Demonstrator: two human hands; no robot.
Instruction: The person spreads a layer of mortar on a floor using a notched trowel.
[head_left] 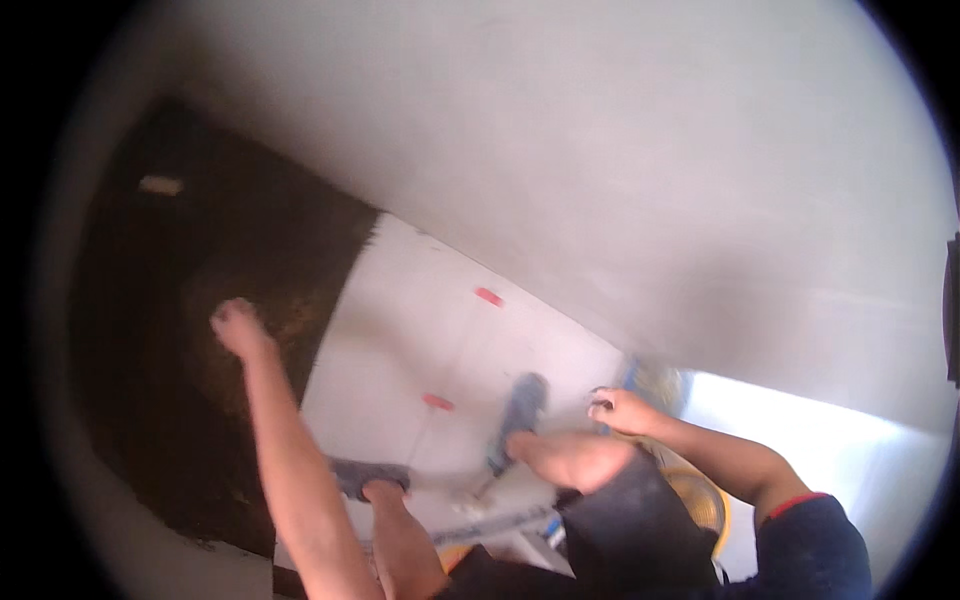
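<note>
My left hand (238, 326) reaches out over a dark brown spread of what looks like mortar (200, 240) on the floor. Its fingers are curled; whatever they may hold is hidden. To the right, my right hand (628, 411) is held beside my bent knee, near a blue and clear plastic bag (655, 385). Its fingers are bent too, and a small dark patch shows at the fingertips, too blurred to name. Between the hands lie pale floor tiles (380, 330), with two red clips (488, 297) along their joints.
A pale wall (600, 150) rises along the far side. My shoes (522, 410) rest on the tiles. A yellow-rimmed round container (722, 520) stands right of my knee. A small light block (160, 185) lies on the dark spread.
</note>
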